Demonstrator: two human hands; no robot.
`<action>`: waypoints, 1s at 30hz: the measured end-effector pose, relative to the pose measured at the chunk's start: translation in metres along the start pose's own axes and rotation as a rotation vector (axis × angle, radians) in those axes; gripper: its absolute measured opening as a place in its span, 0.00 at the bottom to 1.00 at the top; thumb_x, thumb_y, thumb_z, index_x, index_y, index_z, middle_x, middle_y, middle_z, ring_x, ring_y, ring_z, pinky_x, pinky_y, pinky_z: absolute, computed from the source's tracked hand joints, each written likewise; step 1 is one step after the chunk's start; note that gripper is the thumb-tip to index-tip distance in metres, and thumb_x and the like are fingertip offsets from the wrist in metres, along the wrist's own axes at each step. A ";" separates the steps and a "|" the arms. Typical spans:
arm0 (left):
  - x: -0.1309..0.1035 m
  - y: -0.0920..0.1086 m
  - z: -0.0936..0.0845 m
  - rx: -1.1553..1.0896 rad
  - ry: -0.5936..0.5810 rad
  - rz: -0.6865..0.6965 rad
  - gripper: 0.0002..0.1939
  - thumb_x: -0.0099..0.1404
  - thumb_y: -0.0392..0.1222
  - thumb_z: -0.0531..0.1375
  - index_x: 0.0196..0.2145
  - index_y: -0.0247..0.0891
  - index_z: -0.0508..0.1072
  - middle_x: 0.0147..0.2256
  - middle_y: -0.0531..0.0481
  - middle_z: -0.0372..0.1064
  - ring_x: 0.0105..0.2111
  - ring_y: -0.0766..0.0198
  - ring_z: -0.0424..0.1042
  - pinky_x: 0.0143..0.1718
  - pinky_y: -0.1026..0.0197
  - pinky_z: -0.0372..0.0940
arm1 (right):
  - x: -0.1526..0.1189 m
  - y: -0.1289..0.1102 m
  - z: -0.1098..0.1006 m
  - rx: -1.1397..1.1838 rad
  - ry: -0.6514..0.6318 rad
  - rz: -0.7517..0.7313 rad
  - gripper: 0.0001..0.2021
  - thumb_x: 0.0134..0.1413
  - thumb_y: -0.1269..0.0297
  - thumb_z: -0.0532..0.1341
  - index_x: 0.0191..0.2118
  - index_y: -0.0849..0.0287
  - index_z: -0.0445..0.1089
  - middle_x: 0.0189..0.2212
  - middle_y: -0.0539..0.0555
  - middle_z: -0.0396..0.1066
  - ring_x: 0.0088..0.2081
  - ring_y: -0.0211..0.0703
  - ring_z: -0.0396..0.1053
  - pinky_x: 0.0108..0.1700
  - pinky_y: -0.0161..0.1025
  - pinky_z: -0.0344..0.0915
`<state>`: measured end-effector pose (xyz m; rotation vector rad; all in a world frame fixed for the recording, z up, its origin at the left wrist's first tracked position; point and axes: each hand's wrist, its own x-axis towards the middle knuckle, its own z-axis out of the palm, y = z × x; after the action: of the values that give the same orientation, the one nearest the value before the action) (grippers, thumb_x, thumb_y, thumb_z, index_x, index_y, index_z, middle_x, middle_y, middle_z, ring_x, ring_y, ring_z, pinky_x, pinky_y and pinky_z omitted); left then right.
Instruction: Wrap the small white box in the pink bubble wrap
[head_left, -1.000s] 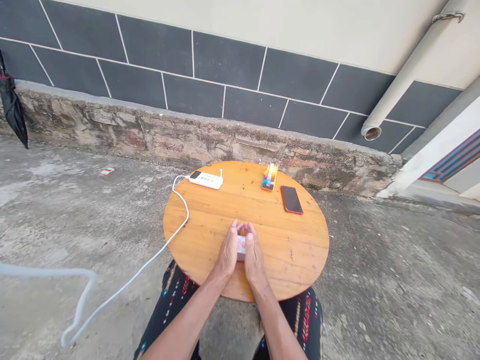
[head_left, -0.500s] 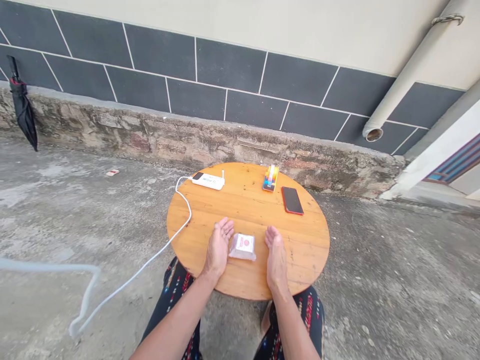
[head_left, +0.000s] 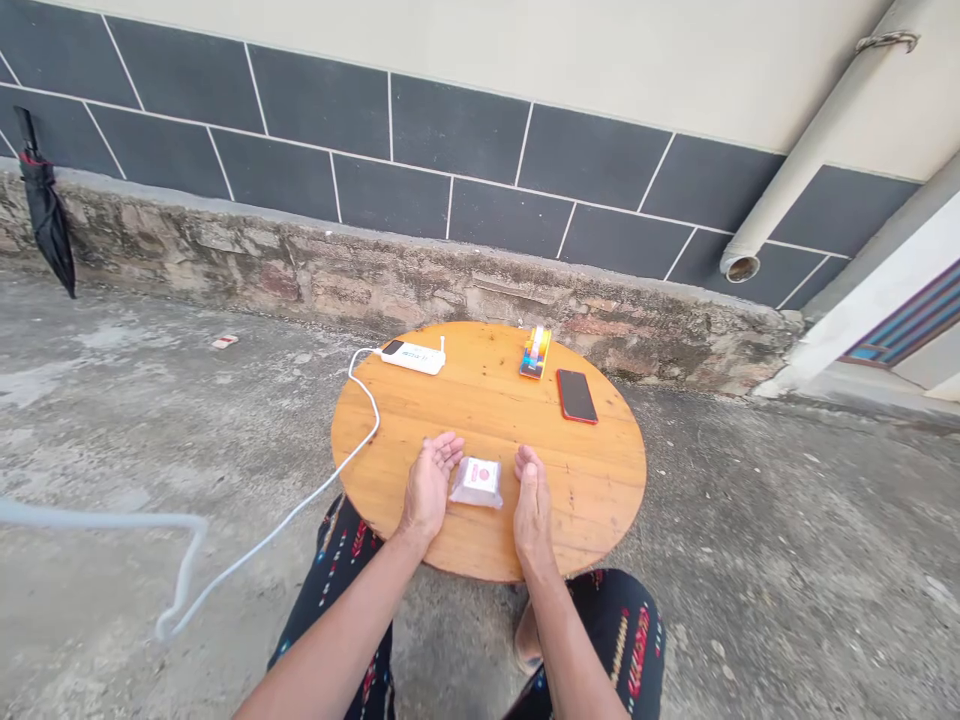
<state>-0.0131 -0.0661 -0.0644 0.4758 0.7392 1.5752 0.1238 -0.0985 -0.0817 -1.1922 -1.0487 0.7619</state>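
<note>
A small packet in clear plastic with a white and red label [head_left: 478,482] lies on the round wooden table [head_left: 592,490], between my two hands. My left hand [head_left: 429,485] rests at its left side, palm turned inward and fingers stretched out. On the packet's right, my right hand [head_left: 533,505] stands on edge with the palm facing in and the fingers extended, a small gap away from it. Neither hand holds anything.
At the table's back left lies a white power strip [head_left: 412,357], its white cable [head_left: 367,430] running off the left edge. A tape dispenser [head_left: 535,353] and a red-edged phone [head_left: 577,396] lie back right. An umbrella [head_left: 46,205] leans on the wall.
My right hand has come a little to the left, nearer the packet. The table and the things on it sit slightly further left and up in the view.
</note>
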 end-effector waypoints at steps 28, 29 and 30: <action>-0.004 -0.006 0.000 0.102 -0.026 0.028 0.17 0.67 0.47 0.49 0.44 0.36 0.72 0.50 0.41 0.70 0.53 0.58 0.66 0.59 0.54 0.54 | -0.001 -0.008 0.000 -0.133 -0.061 -0.027 0.25 0.62 0.47 0.49 0.56 0.60 0.63 0.57 0.59 0.61 0.59 0.49 0.57 0.62 0.50 0.50; -0.004 -0.004 0.001 0.109 -0.022 0.021 0.18 0.68 0.47 0.49 0.44 0.36 0.72 0.50 0.41 0.70 0.53 0.59 0.66 0.59 0.54 0.54 | 0.000 -0.008 0.000 -0.119 -0.058 -0.013 0.26 0.62 0.47 0.49 0.55 0.60 0.63 0.57 0.59 0.61 0.59 0.49 0.57 0.62 0.50 0.50; -0.003 -0.003 0.003 0.119 -0.018 0.010 0.18 0.68 0.47 0.48 0.44 0.36 0.72 0.50 0.41 0.70 0.53 0.59 0.66 0.59 0.54 0.54 | 0.002 -0.009 0.001 -0.105 -0.057 0.007 0.26 0.61 0.46 0.49 0.55 0.60 0.64 0.57 0.59 0.62 0.58 0.49 0.58 0.62 0.50 0.50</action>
<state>-0.0088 -0.0682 -0.0643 0.5808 0.8208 1.5397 0.1230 -0.0985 -0.0728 -1.2703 -1.1435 0.7577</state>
